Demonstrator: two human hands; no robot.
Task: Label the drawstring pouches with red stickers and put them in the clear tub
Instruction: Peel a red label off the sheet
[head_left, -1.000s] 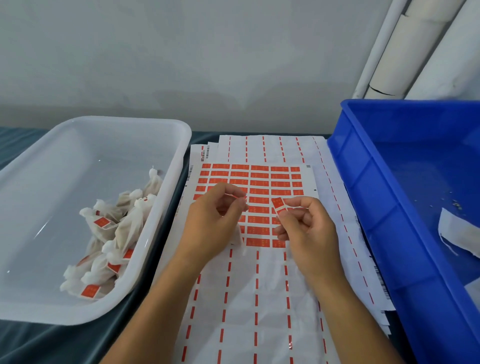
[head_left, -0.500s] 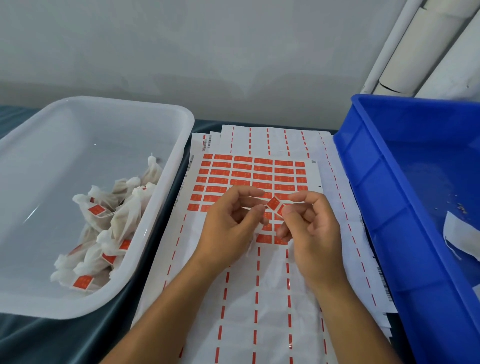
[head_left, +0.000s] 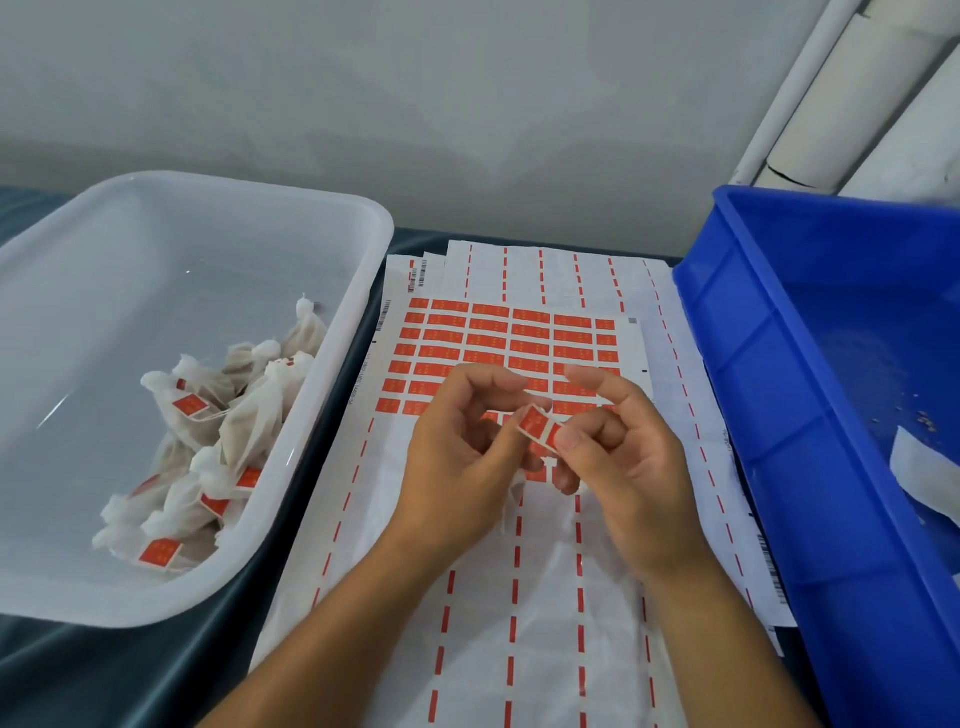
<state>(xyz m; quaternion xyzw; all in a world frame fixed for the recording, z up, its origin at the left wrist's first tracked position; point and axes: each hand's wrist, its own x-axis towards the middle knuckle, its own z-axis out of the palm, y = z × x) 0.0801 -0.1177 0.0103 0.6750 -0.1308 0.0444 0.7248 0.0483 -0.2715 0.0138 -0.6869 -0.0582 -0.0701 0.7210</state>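
Note:
A red sticker (head_left: 540, 427) is pinched between my two hands above the sticker sheet (head_left: 493, 335), which carries rows of red labels. My left hand (head_left: 454, 462) has its fingers curled and holds a small white drawstring pouch (head_left: 511, 496); only a scrap of it shows below the palm. My right hand (head_left: 621, 462) presses its thumb on the sticker's right end. The clear tub (head_left: 358, 291) stands at the left and holds several labelled pouches (head_left: 234, 421) in a pile.
A blue bin (head_left: 769, 374) stands close on the right, with a white piece (head_left: 919, 480) inside. Used backing sheets (head_left: 519, 597) with red dashes cover the dark table between the two containers. White rolls (head_left: 857, 104) lean on the wall at the back right.
My hands have come closer together and the sticker now sits between both thumbs, tilted. The view has shifted slightly, so the tub and bin appear lower.

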